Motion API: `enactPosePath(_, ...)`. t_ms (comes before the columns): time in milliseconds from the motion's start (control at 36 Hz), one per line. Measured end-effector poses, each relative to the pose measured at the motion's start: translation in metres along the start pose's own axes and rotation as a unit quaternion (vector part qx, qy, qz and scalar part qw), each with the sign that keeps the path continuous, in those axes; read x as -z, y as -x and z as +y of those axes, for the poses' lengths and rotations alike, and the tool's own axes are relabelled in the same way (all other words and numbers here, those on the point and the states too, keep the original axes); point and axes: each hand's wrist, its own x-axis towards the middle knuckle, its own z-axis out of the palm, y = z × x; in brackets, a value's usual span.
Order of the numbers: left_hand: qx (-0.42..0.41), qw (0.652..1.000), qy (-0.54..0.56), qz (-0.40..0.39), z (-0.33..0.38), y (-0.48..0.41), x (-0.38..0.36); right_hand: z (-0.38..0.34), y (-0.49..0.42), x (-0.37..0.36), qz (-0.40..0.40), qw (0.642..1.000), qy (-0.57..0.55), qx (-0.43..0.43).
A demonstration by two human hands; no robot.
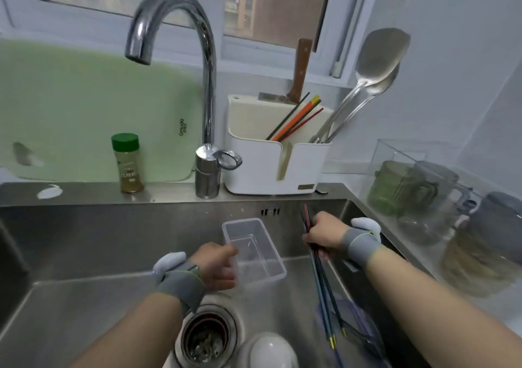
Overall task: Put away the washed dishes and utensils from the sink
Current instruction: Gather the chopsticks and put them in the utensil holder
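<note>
Over the steel sink (pixel 84 243), my left hand (pixel 217 266) grips the near left rim of a clear plastic container (pixel 254 249), which is held up and tilted. My right hand (pixel 322 233) holds a bundle of dark chopsticks (pixel 324 288) near their top ends, and their tips point down toward the sink's right front. A white bowl (pixel 271 350) lies upside down at the sink's front, beside the drain strainer (pixel 206 336). On the ledge behind stands a white utensil holder (pixel 271 167) with chopsticks, a knife and metal ladles in it.
The chrome faucet (pixel 197 56) arches over the sink's middle. A green-capped spice jar (pixel 128 164) and a green cutting board (pixel 70 107) stand at the back left. Glass mugs and jars (pixel 418 189) crowd the right counter. A clear lid (pixel 358 328) lies at the sink's right front.
</note>
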Motion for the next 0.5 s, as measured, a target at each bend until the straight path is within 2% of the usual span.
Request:
enactPosePath(139, -0.021, 0.998, -0.01, 0.057, 0.004, 0.002, 0.008, -0.038, 0.043, 0.045, 0.052, 0.994, -0.045, 0.086)
enactPosePath(250, -0.05, 0.997, 0.002, 0.061, 0.01, 0.009, 0.001, -0.075, 0.082, 0.088, 0.12, 0.977, -0.084, 0.156)
enactPosePath(389, -0.115, 0.991, 0.036, 0.062, 0.021, 0.021, -0.006, -0.128, 0.12, 0.14, 0.226, 0.92, -0.194, 0.254)
enactPosePath(500, -0.135, 0.987, 0.048, 0.075, 0.023, 0.027, -0.008, -0.165, 0.114, 0.168, 0.33, 0.877, -0.232, 0.261)
